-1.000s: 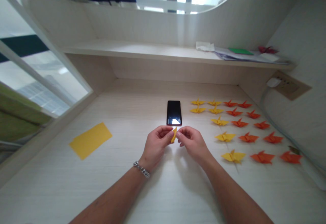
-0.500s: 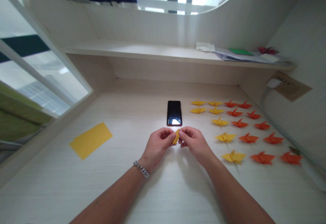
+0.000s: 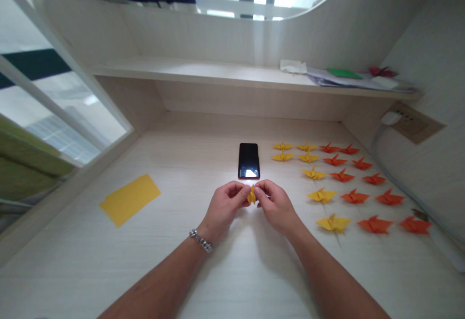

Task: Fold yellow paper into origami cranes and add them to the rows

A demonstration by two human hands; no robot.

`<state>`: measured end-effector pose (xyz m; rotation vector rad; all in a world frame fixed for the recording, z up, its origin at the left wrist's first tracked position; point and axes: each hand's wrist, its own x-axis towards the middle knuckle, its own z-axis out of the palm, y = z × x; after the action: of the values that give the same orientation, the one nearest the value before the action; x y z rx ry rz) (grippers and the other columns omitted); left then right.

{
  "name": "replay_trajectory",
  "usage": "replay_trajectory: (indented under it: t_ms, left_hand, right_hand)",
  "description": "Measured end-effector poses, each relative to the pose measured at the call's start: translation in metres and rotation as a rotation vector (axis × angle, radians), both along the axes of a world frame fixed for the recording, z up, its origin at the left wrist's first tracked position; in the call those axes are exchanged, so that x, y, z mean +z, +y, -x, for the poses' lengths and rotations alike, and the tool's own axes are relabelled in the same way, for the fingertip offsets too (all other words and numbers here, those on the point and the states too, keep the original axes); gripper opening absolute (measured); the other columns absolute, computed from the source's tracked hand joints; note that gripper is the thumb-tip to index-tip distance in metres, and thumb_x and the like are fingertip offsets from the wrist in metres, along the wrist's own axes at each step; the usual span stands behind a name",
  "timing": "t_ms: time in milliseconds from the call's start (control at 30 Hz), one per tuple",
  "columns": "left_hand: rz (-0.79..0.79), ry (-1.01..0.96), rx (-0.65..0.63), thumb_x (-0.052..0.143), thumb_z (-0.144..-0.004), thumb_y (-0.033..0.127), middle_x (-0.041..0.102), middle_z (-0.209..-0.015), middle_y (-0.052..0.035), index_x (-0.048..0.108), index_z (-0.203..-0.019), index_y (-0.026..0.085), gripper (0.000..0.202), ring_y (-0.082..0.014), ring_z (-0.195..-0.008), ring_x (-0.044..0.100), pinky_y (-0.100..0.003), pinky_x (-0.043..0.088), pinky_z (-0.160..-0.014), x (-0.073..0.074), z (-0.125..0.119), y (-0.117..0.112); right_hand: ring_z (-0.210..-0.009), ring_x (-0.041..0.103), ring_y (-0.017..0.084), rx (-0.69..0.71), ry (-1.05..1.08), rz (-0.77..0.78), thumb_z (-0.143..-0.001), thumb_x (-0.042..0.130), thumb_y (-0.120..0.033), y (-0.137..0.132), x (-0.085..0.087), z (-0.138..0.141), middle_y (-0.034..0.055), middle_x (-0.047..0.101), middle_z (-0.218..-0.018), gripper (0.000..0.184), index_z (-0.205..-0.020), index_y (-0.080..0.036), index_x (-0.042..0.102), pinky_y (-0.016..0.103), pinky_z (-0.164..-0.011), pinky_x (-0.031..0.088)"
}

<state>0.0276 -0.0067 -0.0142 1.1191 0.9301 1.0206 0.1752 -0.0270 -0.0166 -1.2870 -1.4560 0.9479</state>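
Observation:
A small folded yellow paper crane [image 3: 252, 195] is pinched between my two hands, just in front of the phone. My left hand [image 3: 228, 204] grips it from the left with thumb and fingers; a chain bracelet circles that wrist. From the right, my right hand [image 3: 276, 205] holds the other side of it between thumb and forefinger. Finished yellow paper cranes [image 3: 333, 223] and orange paper cranes [image 3: 375, 224] stand in rows on the desk to the right. Parts of the held crane are hidden behind the fingertips.
A black phone [image 3: 249, 160] lies just beyond my hands. Yellow paper sheets [image 3: 131, 200] rest on the desk at left. Above the desk, a shelf [image 3: 218, 74] carries papers [image 3: 348, 80]. A white plug [image 3: 391, 118] with a cable sits at the right wall.
The yellow crane has turned between my fingers and its folded sides look more spread. Both hands stay in nearly the same place, still pinching it.

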Motion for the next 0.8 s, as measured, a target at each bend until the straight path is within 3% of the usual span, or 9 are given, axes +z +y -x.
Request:
replay_trajectory:
  t_ms: [367,567,733,800]
  left_hand:
    - [0.027,-0.033,0.145,0.071,-0.073,0.034,0.069,-0.078,-0.0055,0.062,-0.082,0.012,0.025,-0.0174,-0.075,0.067,-0.034,0.058,-0.072,-0.001,-0.001,0.002]
    - [-0.140,0.047,0.188,0.074,-0.070,0.027,0.068,-0.078,-0.0031,0.057,-0.086,0.016,0.026,-0.0187,-0.076,0.068,-0.034,0.057,-0.073,-0.001,0.001,-0.001]
    - [-0.274,0.188,0.218,0.073,-0.070,0.024,0.069,-0.085,-0.0049,0.059,-0.088,0.016,0.024,-0.0177,-0.078,0.068,-0.030,0.056,-0.073,0.001,0.001,-0.005]
    - [-0.319,0.238,0.250,0.072,-0.072,0.024,0.068,-0.083,-0.0037,0.059,-0.086,0.016,0.021,-0.0167,-0.077,0.068,-0.029,0.056,-0.072,0.001,0.001,-0.006]
  right_hand:
    - [-0.066,0.061,0.017,-0.128,0.088,-0.005,-0.086,0.052,-0.036,0.002,-0.002,0.002,0.0039,0.066,-0.076,0.019,-0.087,-0.018,0.059,0.027,-0.059,0.050]
    - [-0.068,0.063,0.016,-0.194,0.049,-0.067,-0.079,0.059,-0.027,-0.003,0.005,0.005,0.0039,0.066,-0.077,0.011,-0.084,-0.017,0.058,0.027,-0.063,0.051]
    - [-0.069,0.062,0.014,-0.137,-0.079,-0.147,-0.075,0.057,-0.015,-0.005,0.009,0.004,0.0004,0.063,-0.078,0.028,-0.103,-0.020,0.055,0.023,-0.060,0.050]
    - [-0.068,0.060,0.014,-0.115,-0.163,-0.197,-0.074,0.054,-0.011,-0.005,0.009,0.003,0.0002,0.062,-0.079,0.025,-0.097,-0.020,0.057,0.023,-0.059,0.049]
